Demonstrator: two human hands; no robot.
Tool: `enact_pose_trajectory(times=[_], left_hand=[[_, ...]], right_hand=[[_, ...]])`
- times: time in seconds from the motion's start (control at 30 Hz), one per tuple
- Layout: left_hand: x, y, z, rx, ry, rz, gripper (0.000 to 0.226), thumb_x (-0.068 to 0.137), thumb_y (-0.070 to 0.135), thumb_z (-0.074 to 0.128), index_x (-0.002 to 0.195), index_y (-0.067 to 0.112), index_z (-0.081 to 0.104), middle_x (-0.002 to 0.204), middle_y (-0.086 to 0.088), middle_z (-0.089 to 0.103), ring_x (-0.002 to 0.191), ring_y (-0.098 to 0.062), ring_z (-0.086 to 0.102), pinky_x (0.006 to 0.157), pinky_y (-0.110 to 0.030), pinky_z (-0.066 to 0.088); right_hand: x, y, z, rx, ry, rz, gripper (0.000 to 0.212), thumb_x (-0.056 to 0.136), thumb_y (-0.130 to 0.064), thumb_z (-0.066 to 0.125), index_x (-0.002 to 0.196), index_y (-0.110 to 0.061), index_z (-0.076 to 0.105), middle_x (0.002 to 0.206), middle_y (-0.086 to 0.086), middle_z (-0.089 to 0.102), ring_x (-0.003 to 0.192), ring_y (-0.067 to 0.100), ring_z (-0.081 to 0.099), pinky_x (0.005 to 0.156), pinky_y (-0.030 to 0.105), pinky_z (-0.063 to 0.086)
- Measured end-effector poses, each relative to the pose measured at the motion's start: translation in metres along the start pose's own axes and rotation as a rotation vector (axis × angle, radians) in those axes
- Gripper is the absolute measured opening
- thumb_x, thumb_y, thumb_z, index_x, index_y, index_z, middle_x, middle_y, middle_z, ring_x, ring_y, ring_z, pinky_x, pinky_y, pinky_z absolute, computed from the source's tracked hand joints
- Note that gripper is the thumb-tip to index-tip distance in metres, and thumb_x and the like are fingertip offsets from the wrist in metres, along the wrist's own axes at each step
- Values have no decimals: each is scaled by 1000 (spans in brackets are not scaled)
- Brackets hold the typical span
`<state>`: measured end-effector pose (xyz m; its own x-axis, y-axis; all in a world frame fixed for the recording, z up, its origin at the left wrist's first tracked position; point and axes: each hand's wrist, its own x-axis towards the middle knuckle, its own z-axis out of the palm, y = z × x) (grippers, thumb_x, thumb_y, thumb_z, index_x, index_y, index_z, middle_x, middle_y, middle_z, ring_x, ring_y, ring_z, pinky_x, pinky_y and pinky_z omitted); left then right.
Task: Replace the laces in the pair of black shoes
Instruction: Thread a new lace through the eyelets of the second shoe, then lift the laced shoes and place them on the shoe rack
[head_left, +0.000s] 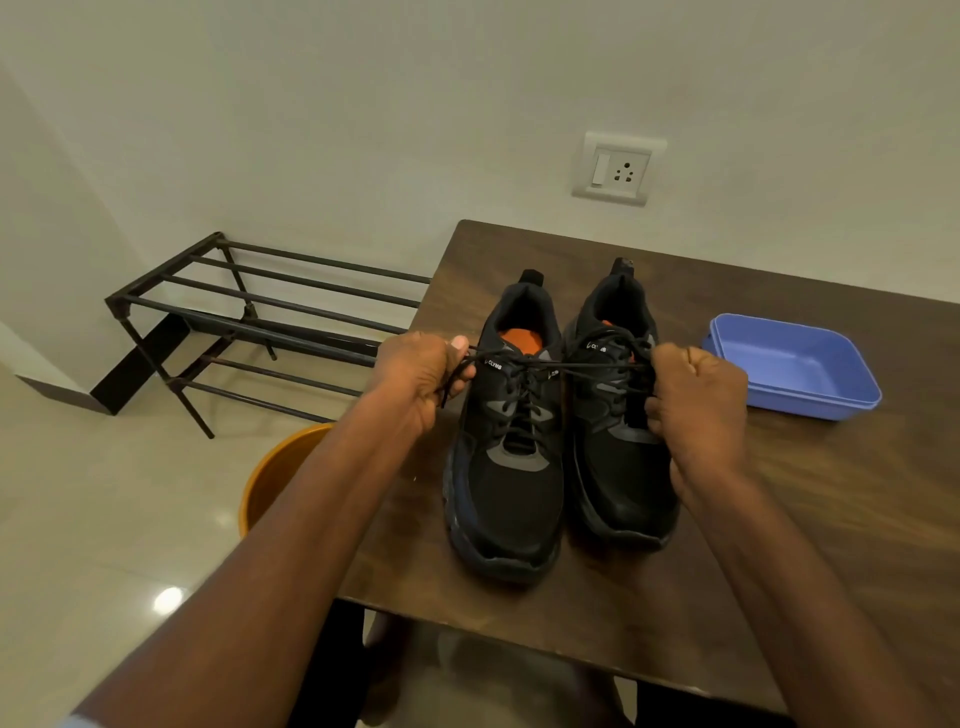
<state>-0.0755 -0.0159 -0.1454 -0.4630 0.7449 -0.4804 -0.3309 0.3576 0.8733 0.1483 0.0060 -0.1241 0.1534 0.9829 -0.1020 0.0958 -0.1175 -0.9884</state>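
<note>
— While both ends of that lace (566, 367) are pulled out sideways like that, what do you make of it?

— Looks like tightening or knotting to me. The left hand (415, 379) has its fingers curled round one end, thumb up, out past the left shoe (506, 467). The right hand (696, 410) is fisted on the other end, over the outer side of the right shoe (618, 441). The lace runs taut between them, across both shoe tops.

— Which shoe is it threaded through?

— I'd say the left one; the crossings run down its front to the lowest eyelets. The right one has a lace in it too, though the fist hides part of it, so I can't tell how complete it is.

— Why are the shoes placed like that?

— Side by side, touching, toes toward the person, heels to the wall. That puts the eyelets right under the hands. They sit near the front of the brown table (779, 519).

— And the blue tray (795, 364)?

— On the table, off to the right, apart from the shoes. Probably for laces, but I see nothing in it.

— Anything else around?

— A black metal rack (249, 312) stands on the floor left of the table, an orange tub (280, 467) sits by the table's edge, and a wall socket (618, 169) is above.
</note>
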Motion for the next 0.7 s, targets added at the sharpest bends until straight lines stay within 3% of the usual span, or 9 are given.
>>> enact_pose_trajectory(times=[0.2, 0.3, 0.37, 0.47, 0.53, 0.6, 0.7], left_hand=[[-2, 0, 2, -46, 98, 25, 13, 102, 5, 58, 90, 7, 64, 72, -7, 66, 64, -13, 64, 66, -25, 54], [-2, -4, -3, 37, 72, 77, 8, 101, 10, 62, 94, 7, 67, 77, -8, 70, 74, -17, 66, 79, -33, 58], [-2, -4, -9, 148, 60, 180, 11, 99, 18, 67, 101, 8, 69, 88, -8, 73, 86, -19, 69, 87, -37, 57], [-5, -3, -11, 338, 97, 364, 23, 101, 35, 66, 111, 15, 66, 103, -2, 70, 96, -13, 65, 83, -28, 53], [-7, -2, -9, 480, 137, 474, 33, 100, 41, 64, 123, 18, 61, 112, 3, 65, 104, -12, 62, 81, -22, 47], [-8, 0, -7, 587, 143, 611, 40, 101, 43, 62, 133, 20, 58, 124, 4, 62, 115, -11, 58, 90, -23, 47], [-14, -1, 1, 660, 39, 672, 45, 103, 48, 56, 141, 25, 54, 133, 7, 58, 117, -8, 59, 92, -25, 50]], right_hand=[[4, 5, -2, 5, 105, 8, 36, 96, -17, 57, 62, -19, 45, 53, -3, 38, 50, 12, 34, 46, 28, 30], [5, 8, -9, -97, 42, -11, 35, 97, -21, 60, 64, -17, 50, 53, -2, 45, 52, 14, 41, 48, 29, 36], [4, 7, -14, -284, -13, -85, 35, 100, -31, 61, 70, -13, 58, 64, 2, 58, 61, 18, 52, 58, 36, 46], [-2, 2, -20, -452, 14, -245, 28, 100, -47, 59, 95, -21, 69, 91, -4, 70, 80, 10, 63, 71, 34, 52], [-8, 2, -26, -542, 108, -323, 32, 101, -49, 57, 116, -22, 66, 116, -4, 64, 94, 8, 60, 79, 33, 49], [-14, 7, -36, -626, 198, -343, 38, 102, -47, 56, 129, -20, 62, 130, 1, 58, 109, 17, 59, 88, 40, 51], [-23, 19, -41, -641, 113, -255, 44, 99, -48, 60, 135, -23, 59, 135, 2, 59, 117, 17, 55, 97, 43, 50]])
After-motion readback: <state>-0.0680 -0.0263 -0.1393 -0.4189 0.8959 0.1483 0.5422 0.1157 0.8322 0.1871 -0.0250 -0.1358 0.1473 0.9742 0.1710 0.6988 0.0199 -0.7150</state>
